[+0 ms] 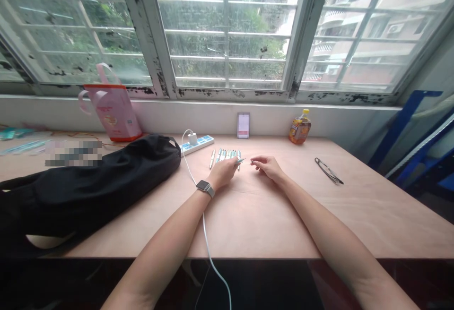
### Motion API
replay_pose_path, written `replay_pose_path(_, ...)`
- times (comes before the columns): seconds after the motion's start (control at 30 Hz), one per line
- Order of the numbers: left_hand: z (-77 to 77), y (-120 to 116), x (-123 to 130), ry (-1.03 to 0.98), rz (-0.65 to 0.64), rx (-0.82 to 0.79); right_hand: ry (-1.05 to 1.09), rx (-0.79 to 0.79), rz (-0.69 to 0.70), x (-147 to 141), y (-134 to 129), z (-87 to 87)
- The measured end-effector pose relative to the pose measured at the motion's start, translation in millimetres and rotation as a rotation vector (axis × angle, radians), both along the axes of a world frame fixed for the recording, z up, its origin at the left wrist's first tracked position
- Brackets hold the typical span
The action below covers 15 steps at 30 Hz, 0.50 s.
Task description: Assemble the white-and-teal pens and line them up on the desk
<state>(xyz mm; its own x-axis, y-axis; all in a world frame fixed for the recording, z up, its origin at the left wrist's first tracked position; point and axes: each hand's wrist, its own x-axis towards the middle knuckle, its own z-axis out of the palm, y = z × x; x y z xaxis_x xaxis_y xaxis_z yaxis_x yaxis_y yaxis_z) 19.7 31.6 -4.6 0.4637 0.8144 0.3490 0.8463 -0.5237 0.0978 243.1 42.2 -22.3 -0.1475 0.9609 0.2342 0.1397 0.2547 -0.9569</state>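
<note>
My left hand, with a watch on its wrist, is closed around a slim pen whose pale blue-green end points right. A short gap away, my right hand pinches a small dark-tipped piece, too small to name. Just beyond my left hand lies a row of several white and teal pens. The leftmost white pen lies slightly apart from them. My left hand hides the near ends of some pens.
A phone leans on the wall, left of a drink bottle. Folded glasses lie at right. A black bag, pink carrier and power strip stand left. A white cable runs under my left arm over the table edge.
</note>
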Motion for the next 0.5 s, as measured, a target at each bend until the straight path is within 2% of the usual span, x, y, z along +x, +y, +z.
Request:
replay_pose_path(0.33, -0.8, -3.7, 4.0, 0.005, -0.039, -0.034, 0.003, 0.034, 0.115, -22.1, -11.0, 1.1)
replay_pose_path(0.5, -1.0, -4.3, 4.9, 0.007, -0.068, -0.037, -0.006, 0.039, 0.101, -26.3, -13.7, 3.3)
